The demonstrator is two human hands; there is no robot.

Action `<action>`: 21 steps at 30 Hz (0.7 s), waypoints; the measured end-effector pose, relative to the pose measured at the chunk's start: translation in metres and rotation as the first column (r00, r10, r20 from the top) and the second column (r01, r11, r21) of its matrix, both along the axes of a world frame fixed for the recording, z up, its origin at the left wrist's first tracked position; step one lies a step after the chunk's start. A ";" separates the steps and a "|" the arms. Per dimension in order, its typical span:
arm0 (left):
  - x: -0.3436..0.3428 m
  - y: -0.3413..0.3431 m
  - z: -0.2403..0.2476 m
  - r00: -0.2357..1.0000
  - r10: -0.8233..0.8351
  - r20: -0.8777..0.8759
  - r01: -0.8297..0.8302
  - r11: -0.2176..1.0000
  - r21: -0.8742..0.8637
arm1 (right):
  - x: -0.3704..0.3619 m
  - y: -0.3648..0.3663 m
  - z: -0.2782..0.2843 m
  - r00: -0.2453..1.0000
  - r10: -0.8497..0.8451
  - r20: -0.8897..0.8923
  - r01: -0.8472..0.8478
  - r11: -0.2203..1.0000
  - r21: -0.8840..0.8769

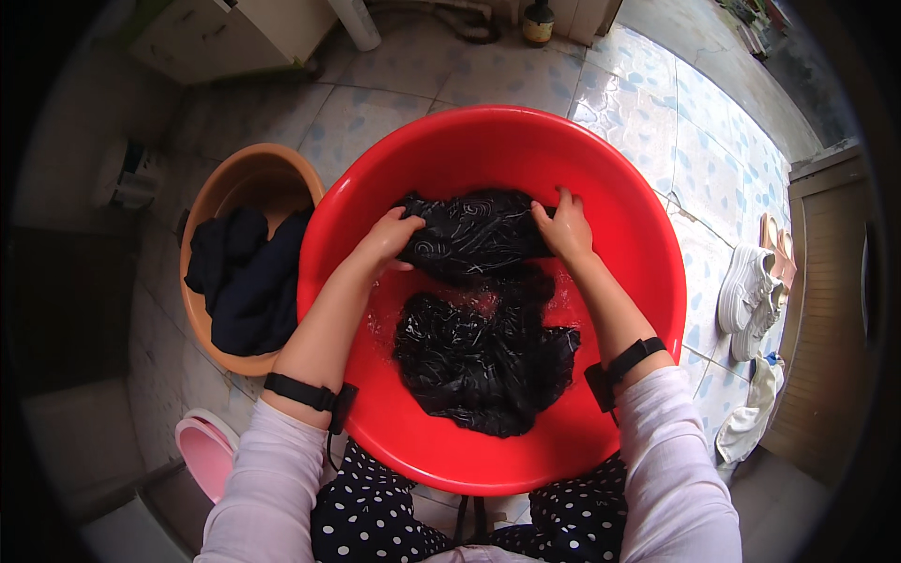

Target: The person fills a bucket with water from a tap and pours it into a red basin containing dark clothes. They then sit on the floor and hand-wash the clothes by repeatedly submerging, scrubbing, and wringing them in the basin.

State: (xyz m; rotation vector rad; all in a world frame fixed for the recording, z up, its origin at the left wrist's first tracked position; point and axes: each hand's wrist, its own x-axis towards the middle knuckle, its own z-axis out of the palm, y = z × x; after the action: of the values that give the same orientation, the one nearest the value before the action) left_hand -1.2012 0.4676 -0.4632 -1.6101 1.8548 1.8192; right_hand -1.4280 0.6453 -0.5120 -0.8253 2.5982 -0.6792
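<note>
A large red basin (638,244) stands in front of me with a little water in it. In it lies a wet black garment (474,361) with thin white swirl lines; its kind I cannot make out. Its far part is stretched between my hands, above the bunched near part. At the left end of that part, my left hand (389,237) is closed on the cloth, thumb on top. My right hand (567,228) grips the right end, with some fingers showing beyond the edge. The fingertips under the fabric are hidden.
To the left, an orange tub (200,314) holding dark clothes (253,291) touches the red basin. Pink slippers (208,455) sit at lower left. White sneakers (746,291) and a white cloth (751,418) lie at right. A dark bottle (538,22) stands at the back.
</note>
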 end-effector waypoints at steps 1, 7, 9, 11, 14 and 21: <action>-0.003 0.003 -0.011 0.962 -0.094 0.258 0.158 0.957 -0.244 | 0.007 0.002 -0.002 0.989 -0.149 -0.009 0.149 0.989 0.010; -0.009 0.078 -0.053 0.662 -0.492 0.565 0.733 0.583 -0.351 | 0.089 0.009 -0.005 0.879 0.447 0.165 -0.476 0.835 0.276; 0.005 0.081 -0.056 0.488 -0.603 0.631 0.861 0.450 -0.236 | 0.082 0.020 -0.007 0.699 0.685 0.204 -0.699 0.596 0.394; 0.016 0.080 -0.057 0.344 -0.650 0.678 0.934 0.311 -0.176 | 0.061 0.031 -0.013 0.572 0.818 0.054 -0.719 0.469 0.514; 0.019 0.082 -0.060 0.618 -0.554 0.557 0.768 0.576 -0.279 | 0.049 0.033 -0.032 0.786 0.615 -0.067 -0.550 0.744 0.379; 0.009 0.070 -0.064 0.903 0.430 0.029 -0.387 0.781 0.490 | 0.125 0.009 -0.025 0.953 0.156 0.259 -0.151 0.988 -0.038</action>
State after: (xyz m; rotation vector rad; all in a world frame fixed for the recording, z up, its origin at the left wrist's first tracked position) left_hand -1.1921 0.5381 -0.5269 -1.8389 0.9649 2.3107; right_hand -1.3034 0.6548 -0.5367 -0.8689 2.2699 -0.7140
